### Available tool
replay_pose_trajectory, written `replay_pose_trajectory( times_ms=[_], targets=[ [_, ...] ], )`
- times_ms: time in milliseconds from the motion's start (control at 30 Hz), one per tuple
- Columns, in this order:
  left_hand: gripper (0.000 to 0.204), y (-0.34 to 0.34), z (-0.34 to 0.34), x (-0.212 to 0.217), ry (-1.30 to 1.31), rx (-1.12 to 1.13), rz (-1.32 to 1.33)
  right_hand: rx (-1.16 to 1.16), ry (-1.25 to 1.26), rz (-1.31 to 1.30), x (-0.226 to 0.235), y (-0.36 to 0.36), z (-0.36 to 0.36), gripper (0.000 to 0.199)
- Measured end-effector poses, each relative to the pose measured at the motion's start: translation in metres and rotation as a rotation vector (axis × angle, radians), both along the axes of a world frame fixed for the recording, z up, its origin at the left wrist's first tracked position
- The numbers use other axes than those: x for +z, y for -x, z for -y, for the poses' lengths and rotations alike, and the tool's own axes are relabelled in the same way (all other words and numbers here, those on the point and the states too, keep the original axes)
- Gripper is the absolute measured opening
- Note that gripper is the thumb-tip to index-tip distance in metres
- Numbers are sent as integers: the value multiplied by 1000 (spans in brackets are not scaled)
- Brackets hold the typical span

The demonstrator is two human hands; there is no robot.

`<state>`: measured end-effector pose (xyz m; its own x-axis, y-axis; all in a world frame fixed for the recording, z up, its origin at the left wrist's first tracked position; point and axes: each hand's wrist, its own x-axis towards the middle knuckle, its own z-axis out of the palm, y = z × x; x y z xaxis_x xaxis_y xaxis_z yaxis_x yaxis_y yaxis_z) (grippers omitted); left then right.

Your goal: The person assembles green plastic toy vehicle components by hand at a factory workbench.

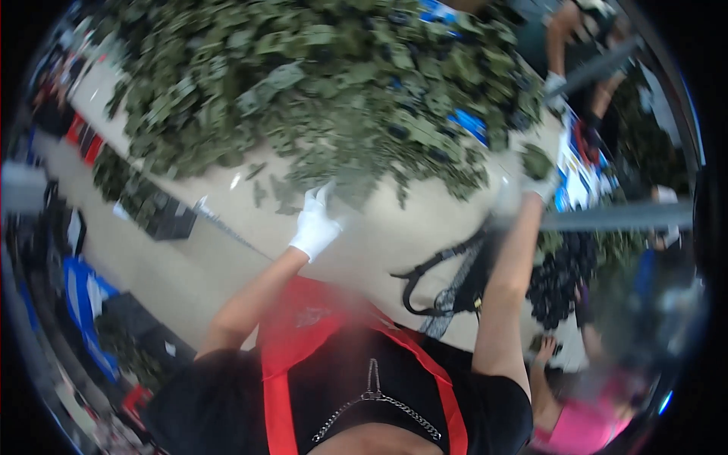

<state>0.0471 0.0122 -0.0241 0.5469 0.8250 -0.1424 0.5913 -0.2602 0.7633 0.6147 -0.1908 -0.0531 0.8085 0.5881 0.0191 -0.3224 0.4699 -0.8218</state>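
Observation:
A large heap of olive-green flat pieces (326, 98), limp and leaf-like, covers the far part of a pale table (364, 250). I cannot make out their exact kind. My left hand (315, 226), in a white glove, is at the heap's near edge, fingers stretched out and apart, with nothing visible in them. Over at the table's right side, my right hand (540, 186), also white-gloved and partly blurred, has its fingers around a dark green piece (536, 161). Its fingertips are partly hidden.
A black strapped bag (447, 284) lies by my right forearm. Blue-and-white packaging (569, 178) and a grey metal bar (618, 217) are at the right. Dark boxes (171, 220) with green pieces stand left. Co-workers are at upper right and lower right, one in a pink top (584, 425).

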Motion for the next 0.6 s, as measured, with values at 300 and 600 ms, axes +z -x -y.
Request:
replay_pose_trajectory(
  times_ms=[300,600],
  targets=[
    [71,12,-190,45,-912,337,-46,153,110,-276,-114,78,-51,35],
    [47,-15,-254,71,-432,195,-34,268,590,202,49,427,-120,35]
  ],
)
